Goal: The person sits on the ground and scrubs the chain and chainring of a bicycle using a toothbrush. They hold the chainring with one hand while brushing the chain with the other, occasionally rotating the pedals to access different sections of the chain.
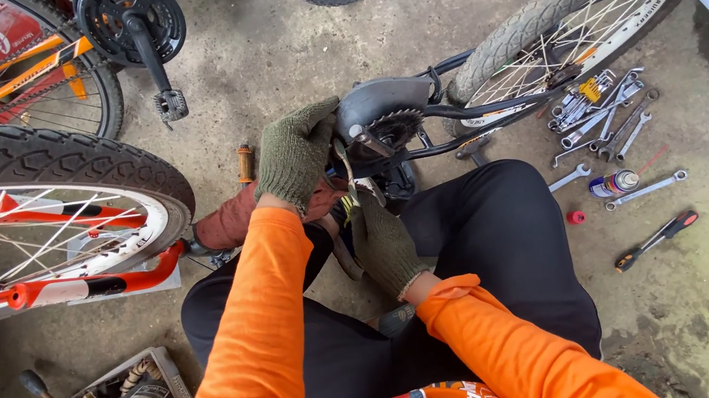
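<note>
Fingers of your gloved left hand [297, 152] curl over the grey chain guard [382, 98] of the small black bicycle [489, 102] lying on the concrete floor [277, 43], gripping its edge. Your right hand [384, 241] sits just below, near the chainring [391, 129]; it seems clenched on a thin tool, though you cannot tell which. Wrenches [606, 113] and a screwdriver [656, 240] lie well apart, beside the rear wheel [578, 10].
</note>
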